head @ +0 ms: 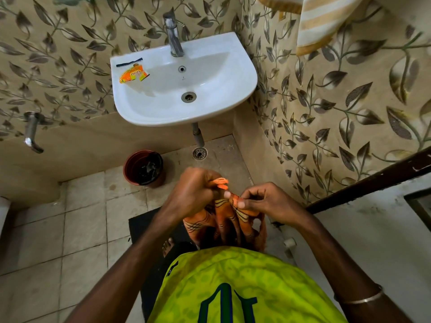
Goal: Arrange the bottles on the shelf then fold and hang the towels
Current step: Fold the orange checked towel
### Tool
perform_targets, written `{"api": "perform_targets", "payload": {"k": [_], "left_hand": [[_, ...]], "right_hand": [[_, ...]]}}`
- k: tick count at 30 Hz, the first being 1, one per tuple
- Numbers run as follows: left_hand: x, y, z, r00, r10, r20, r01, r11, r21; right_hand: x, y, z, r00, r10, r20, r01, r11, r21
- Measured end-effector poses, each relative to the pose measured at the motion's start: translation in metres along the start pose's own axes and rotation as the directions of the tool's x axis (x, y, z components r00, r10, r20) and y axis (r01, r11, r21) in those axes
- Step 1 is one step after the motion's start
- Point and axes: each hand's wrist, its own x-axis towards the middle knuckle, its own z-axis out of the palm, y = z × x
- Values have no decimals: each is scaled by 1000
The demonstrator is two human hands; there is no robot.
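Both hands meet at the top edge of an orange towel (224, 220), held up in front of the person's chest, and that shared edge is what the next fold turns on. The left hand (191, 194) has its fingers curled tight round a bunched corner, with an orange fringe (220, 183) sticking out above its knuckles; the right hand (263, 201) pinches the same edge just beside it, thumb against fingertips. So the grip of each hand is closed on cloth, and the two sit almost touching. From there the towel hangs straight down toward the floor (81, 217), its long axis running vertical, gathered in folds and patterned with dark wavy stripes; its lower end is hidden behind the green shirt (233, 276). Neither hand is clearly nearer the free cloth, since it all drops below both. My guess is the hands must draw apart along the edge to spread it before folding. A second, striped towel (326, 24) already hangs on the wall up to the right, well apart from the hands. Ahead is a white sink (233, 89) with a tap (172, 36) and an orange wrapper (133, 75) on its rim. A red bucket (144, 169) stands on the tiled floor below. No bottles or shelf are plainly in view.
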Motion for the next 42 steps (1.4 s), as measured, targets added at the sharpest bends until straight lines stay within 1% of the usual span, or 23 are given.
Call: {"api": "perform_targets", "payload": {"k": [2,6,9,12,16,21,24,27,29,32,34,37,40,42], "left_hand": [[-1,0,-3,1000,-7,-13,6,1000,-30],[-2,2,-6,998,-48,-48,46,998,-38],[-3,1,-9,994,-78,-71,74,996,-48],[-4,1,-9,993,-83,-80,78,995,-65],[-5,2,-9,992,-84,-98,79,995,-57],[-5,0,-16,990,-89,-105,87,996,-22],[-5,-3,-21,987,-90,-131,91,996,2],[-5,-7,-23,985,-100,-140,105,994,28],[-6,-8,-22,986,-102,-129,111,992,62],[-5,-7,-16,991,-94,-94,101,992,72],[-3,-4,-9,997,-75,-14,75,997,31],[-2,3,4,991,-22,132,32,997,-75],[-3,5,9,989,4,148,13,993,-113],[-3,4,9,987,1,158,13,996,-83]], "right_hand": [[-4,6,-2,1000,16,7,-16,1000,14],[-9,14,-7,999,23,-22,-23,999,-26],[-9,18,-11,999,-2,-45,0,999,-48],[-6,23,-14,997,-21,-74,14,996,-88],[-3,24,-15,994,-18,-104,9,996,-86],[-2,17,-10,997,-4,-71,6,1000,27],[0,12,-8,995,-2,-98,10,997,80],[1,7,-9,992,-22,-125,44,984,174],[1,2,-10,991,-32,-131,58,977,205],[3,-7,-7,992,-55,-111,74,982,175],[7,-14,-1,994,-84,-66,92,988,125],[12,-19,5,995,-99,-16,100,993,62],[13,-22,3,995,-99,-31,101,993,67],[11,-24,1,995,-93,-38,95,993,63]]}}
